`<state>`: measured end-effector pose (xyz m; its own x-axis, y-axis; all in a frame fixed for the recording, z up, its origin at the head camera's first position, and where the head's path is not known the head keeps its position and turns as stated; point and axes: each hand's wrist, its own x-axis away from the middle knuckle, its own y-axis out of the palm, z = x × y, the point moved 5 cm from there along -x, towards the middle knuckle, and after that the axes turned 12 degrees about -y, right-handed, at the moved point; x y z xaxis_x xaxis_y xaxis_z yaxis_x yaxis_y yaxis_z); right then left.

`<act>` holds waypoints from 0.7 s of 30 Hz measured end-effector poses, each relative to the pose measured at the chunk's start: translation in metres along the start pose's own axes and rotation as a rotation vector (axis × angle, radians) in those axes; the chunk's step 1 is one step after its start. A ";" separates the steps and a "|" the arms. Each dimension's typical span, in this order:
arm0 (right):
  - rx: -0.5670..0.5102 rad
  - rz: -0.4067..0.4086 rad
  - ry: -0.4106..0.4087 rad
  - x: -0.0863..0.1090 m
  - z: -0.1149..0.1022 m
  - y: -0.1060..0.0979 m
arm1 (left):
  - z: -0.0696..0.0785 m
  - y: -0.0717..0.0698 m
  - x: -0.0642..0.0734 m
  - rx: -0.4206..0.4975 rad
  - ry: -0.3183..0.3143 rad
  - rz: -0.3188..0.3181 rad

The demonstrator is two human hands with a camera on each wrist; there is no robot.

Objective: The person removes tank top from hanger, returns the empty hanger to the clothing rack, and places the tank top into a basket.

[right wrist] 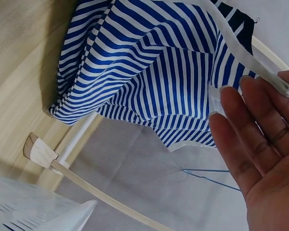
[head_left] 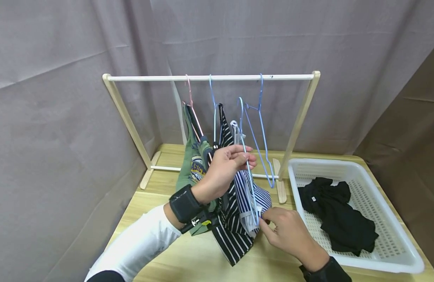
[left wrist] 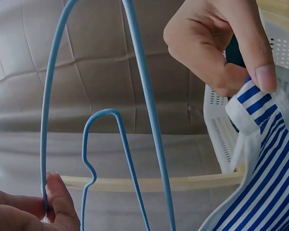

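Note:
My left hand pinches one side of a light blue clothes hanger; the left wrist view shows thumb and fingers on its wire. The hanger's hook is off the rail. From the hanger hangs a blue-and-white striped garment with white trim. My right hand pinches the garment's trimmed edge near the hanger's lower end. In the left wrist view this edge lies outside the hanger wire. How much of the garment is on the hanger, I cannot tell.
A white rail carries a green garment on a pink hanger, a black-and-white striped garment on a blue one, and a bare blue hanger. At right, a white basket holds black clothing.

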<state>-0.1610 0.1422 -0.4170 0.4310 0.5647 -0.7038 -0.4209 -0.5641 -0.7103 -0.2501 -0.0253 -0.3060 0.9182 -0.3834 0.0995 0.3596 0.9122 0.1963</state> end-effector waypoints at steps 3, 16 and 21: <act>0.026 -0.036 0.021 0.000 0.001 0.001 | -0.001 0.000 0.002 -0.021 -0.006 -0.005; 0.052 -0.186 0.126 -0.005 0.011 0.008 | 0.000 -0.008 0.020 -0.163 -0.032 -0.049; 0.019 -0.169 0.175 -0.013 0.015 0.008 | 0.000 -0.014 0.031 -0.256 -0.005 -0.072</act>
<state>-0.1819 0.1394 -0.4136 0.6276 0.5363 -0.5643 -0.3454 -0.4577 -0.8192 -0.2269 -0.0496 -0.3054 0.8880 -0.4491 0.0993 0.4552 0.8890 -0.0504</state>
